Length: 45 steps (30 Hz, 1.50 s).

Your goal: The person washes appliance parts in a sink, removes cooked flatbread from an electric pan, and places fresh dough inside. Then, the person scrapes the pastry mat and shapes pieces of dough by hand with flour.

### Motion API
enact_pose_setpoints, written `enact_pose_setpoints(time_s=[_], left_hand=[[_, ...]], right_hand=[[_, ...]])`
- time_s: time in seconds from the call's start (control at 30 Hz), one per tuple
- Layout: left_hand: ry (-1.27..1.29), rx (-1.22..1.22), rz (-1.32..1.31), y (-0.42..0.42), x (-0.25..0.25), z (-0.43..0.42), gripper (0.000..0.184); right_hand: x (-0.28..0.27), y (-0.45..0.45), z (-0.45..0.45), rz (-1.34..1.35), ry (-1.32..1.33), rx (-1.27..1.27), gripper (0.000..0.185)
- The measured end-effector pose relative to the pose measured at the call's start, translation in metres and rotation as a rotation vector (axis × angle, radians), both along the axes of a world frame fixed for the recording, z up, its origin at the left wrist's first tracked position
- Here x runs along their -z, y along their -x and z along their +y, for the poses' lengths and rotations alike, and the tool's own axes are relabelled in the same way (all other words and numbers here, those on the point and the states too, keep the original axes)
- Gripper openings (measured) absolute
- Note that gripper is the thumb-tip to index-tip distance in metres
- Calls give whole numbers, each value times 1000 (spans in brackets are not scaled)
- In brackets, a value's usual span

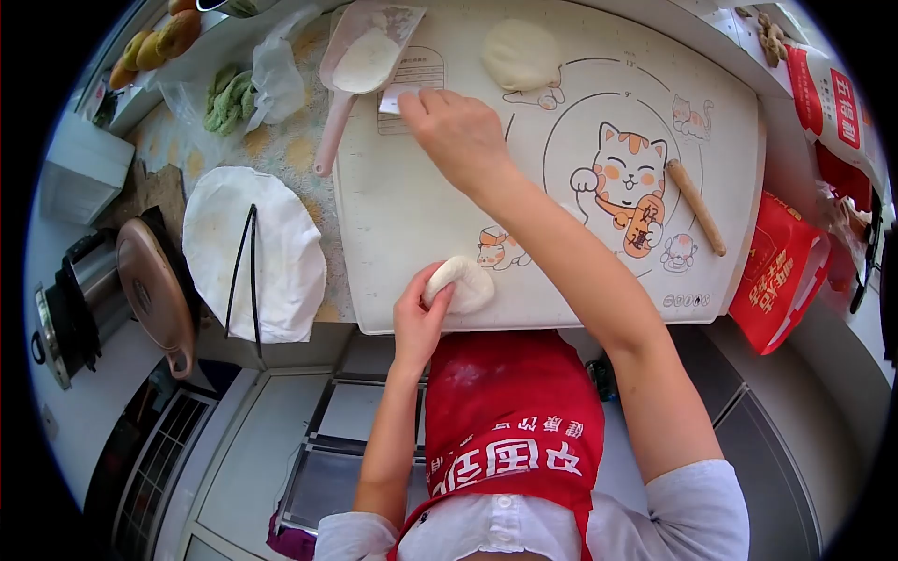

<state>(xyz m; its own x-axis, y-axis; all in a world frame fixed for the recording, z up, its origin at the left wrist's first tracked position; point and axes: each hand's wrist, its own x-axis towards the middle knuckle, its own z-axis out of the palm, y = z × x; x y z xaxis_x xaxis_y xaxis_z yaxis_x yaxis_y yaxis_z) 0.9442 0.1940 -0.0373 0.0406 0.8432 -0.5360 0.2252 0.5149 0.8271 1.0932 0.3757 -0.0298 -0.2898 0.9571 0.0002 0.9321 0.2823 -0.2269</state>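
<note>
My left hand [420, 313] grips a small round of dough [470, 285] near the front edge of the white printed mat [412, 215]. Its thumb presses into the dough's left side and the fingers curl around the edge. Farther back, my right hand [458, 136] is closed on a flat white piece [393, 99] that looks like a dough scraper; the palm hides part of it. Just left of that hand lies a pink scoop [339, 122] holding white flour [367, 64]. A larger lump of dough [520, 56] rests at the mat's back edge.
A wooden rolling pin [696, 208] lies on the mat's right side. Left of the mat are a white cloth [245, 252] with black chopsticks [251, 271] and plastic bags [281, 84]. A red bag [778, 271] stands at the right, below a red-and-white package [835, 103].
</note>
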Motion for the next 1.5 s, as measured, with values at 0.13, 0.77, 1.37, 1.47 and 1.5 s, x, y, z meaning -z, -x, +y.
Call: enact_pose_setpoints(time_s=[0.13,0.77,1.37,1.47,1.5], left_hand=[[11,24,13,4,2,0,28],[-156,357,-13,-46,-52,15,25],[-682,704,584,-94,-8,70,50],[-708,658,517,-98,-12,65,69],[-696,646,491,-99,-9,63,74]], right_hand=[[10,-35,-45,153,-65,-367,25],[-44,-145,-165,356,-110,411,29],[-38,-194,-209,594,101,824,31],[-25,-214,-200,756,146,886,37],[-24,-216,-195,749,140,878,40]])
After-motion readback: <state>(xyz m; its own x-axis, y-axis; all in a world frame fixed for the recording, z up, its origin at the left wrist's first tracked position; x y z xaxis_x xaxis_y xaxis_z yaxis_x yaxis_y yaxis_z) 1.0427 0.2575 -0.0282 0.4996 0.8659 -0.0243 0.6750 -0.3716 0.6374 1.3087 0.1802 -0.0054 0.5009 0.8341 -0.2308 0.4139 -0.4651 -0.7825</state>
